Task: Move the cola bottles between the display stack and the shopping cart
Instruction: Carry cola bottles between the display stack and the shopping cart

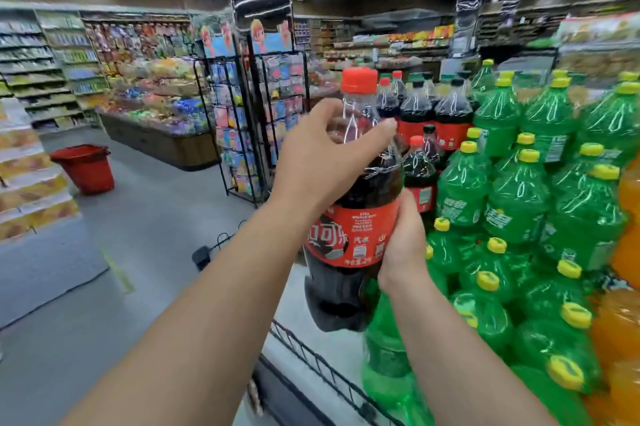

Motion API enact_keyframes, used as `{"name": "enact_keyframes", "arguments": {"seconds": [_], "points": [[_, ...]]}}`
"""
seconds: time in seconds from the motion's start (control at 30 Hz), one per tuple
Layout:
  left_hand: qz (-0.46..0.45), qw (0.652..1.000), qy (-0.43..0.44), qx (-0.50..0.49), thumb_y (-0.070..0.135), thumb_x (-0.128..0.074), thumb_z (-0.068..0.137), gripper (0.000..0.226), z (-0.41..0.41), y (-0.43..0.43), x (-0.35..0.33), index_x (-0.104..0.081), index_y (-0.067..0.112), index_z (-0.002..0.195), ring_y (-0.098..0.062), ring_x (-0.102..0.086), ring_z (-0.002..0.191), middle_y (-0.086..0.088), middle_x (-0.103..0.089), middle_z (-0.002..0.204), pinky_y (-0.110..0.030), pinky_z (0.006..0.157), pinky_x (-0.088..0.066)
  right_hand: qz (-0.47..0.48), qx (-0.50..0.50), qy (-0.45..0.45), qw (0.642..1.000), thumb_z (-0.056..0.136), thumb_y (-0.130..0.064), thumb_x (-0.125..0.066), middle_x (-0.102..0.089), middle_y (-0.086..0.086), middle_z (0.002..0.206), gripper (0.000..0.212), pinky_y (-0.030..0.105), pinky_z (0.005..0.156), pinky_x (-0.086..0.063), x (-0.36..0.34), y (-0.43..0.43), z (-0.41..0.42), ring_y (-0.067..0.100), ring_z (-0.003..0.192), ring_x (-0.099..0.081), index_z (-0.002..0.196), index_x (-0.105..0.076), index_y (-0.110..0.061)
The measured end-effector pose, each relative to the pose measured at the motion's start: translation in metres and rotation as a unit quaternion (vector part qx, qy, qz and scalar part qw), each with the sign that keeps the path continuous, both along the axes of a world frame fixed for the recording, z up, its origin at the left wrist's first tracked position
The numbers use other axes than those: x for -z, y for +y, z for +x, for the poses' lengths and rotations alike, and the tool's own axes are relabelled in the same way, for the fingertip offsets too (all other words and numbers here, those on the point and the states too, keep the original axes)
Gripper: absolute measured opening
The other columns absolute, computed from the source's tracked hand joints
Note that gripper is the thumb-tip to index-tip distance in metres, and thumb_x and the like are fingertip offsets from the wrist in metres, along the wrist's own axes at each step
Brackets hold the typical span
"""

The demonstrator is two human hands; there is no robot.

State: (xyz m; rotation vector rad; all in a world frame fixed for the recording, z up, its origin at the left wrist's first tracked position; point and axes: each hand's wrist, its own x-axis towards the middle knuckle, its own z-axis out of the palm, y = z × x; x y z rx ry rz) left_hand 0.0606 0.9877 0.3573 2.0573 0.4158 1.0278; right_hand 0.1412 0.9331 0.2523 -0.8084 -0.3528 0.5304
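I hold a large cola bottle (360, 214) with a red cap and red label upright in mid-air, in the middle of the view. My left hand (322, 162) grips its neck and shoulder from the left. My right hand (403, 245) grips the label area from the right. Behind it, more cola bottles (433, 110) stand on the display stack. The wire rim of the shopping cart (322, 366) runs below the bottle, with a green bottle (388, 353) lying inside it.
Green soda bottles (519, 204) fill the display to the right, with orange ones (623, 321) at the far right edge. A black wire rack (242, 121) stands ahead on the left. A red basket (85, 167) sits on the grey floor by stacked cartons (31, 180).
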Motion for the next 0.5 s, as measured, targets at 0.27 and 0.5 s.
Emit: {"name": "enact_keyframes", "arguments": {"seconds": [0.27, 0.5], "points": [[-0.018, 0.988, 0.016, 0.155, 0.07, -0.064, 0.066, 0.052, 0.047, 0.106, 0.024, -0.065, 0.028, 0.096, -0.009, -0.068, 0.092, 0.012, -0.072, 0.094, -0.04, 0.089, -0.054, -0.002, 0.148, 0.029, 0.989, 0.097, -0.043, -0.044, -0.074, 0.009, 0.106, 0.038, 0.035, 0.08, -0.059, 0.029, 0.089, 0.025, 0.021, 0.096, -0.071, 0.098, -0.076, -0.023], [-0.027, 0.958, 0.067, 0.278, 0.045, -0.079, 0.075, 0.032, 0.081, 0.152, 0.066, -0.066, 0.025, 0.096, 0.004, -0.066, 0.09, 0.019, -0.073, 0.092, -0.015, 0.083, -0.05, -0.033, 0.294, 0.049, 0.954, 0.085, -0.049, -0.049, -0.073, 0.006, 0.109, 0.04, 0.043, 0.097, -0.049, 0.082, 0.123, 0.046, 0.022, 0.107, -0.066, 0.1, -0.076, -0.024]]}}
